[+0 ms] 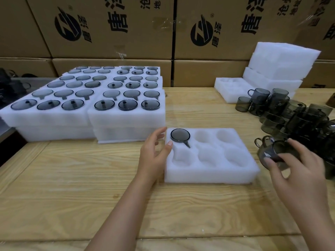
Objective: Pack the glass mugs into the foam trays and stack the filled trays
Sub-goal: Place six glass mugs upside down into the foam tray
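A white foam tray [210, 173] with six round pockets lies on the wooden table in front of me. One smoky glass mug [180, 135] sits in its far-left pocket; the other pockets are empty. My left hand [154, 153] rests against the tray's left edge, fingers relaxed, thumb on the foam. My right hand [299, 167] grips another dark glass mug [275, 153] just right of the tray. A heap of loose mugs [290, 113] lies at the right.
Stacks of filled foam trays [87, 98] stand at the left and centre back. An empty tray [230, 91] and a pile of foam [279, 66] are at back right. Cardboard boxes [117, 28] wall the far side. Bare wooden tabletop [90, 187] lies near me.
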{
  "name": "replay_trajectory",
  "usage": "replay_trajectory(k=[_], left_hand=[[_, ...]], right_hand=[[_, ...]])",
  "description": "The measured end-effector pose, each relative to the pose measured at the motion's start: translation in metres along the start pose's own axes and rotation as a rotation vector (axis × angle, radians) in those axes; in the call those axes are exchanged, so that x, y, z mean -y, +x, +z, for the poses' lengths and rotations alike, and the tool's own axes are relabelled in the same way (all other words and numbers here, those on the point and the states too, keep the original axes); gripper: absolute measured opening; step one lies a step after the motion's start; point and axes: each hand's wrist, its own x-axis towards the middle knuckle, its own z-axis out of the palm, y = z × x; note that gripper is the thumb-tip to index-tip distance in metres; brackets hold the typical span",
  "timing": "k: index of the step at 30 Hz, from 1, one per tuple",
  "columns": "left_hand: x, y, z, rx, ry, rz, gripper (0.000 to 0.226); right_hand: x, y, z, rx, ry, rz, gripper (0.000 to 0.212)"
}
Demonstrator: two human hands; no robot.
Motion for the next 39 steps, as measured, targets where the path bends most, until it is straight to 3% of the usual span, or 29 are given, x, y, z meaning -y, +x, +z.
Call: replay_trajectory(k=[3,6,8,12,19,24,32,35,39], left_hand=[[-0.006,0.000,0.000,0.037,-0.024,0.050,0.034],[-0.010,-0.002,0.004,0.105,-0.088,0.030,0.036],[-0.011,-0.003,0.007,0.125,-0.119,0.040,0.033],[-0.010,-0.003,0.007,0.124,-0.163,0.037,0.038],[-0.008,-0.002,0.007,0.116,-0.217,-0.026,0.046],[-0.012,-0.002,0.009,0.192,-0.225,-0.066,0.043],[-0.013,-0.001,0.006,0.189,-0.224,-0.115,0.053],[-0.014,-0.002,0.007,0.173,-0.226,-0.111,0.053],[-0.016,0.000,0.010,0.117,-0.297,-0.096,0.053]], right_hand=[[0.036,0.012,-0.011,0.041,0.132,-0.022,0.025],[0.076,0.017,-0.010,0.202,0.333,-0.061,0.008],[0.102,0.017,0.000,0.318,0.448,-0.070,0.019],[0.135,0.011,0.026,0.491,0.510,-0.091,0.010],[0.146,0.007,0.046,0.505,0.525,-0.114,0.023],[0.149,0.004,0.055,0.540,0.277,-0.247,0.054],[0.152,0.003,0.058,0.649,-0.057,-0.415,0.064],[0.151,0.004,0.054,0.731,0.085,-0.389,0.065],[0.158,0.034,0.059,0.610,0.334,-0.253,0.050]])
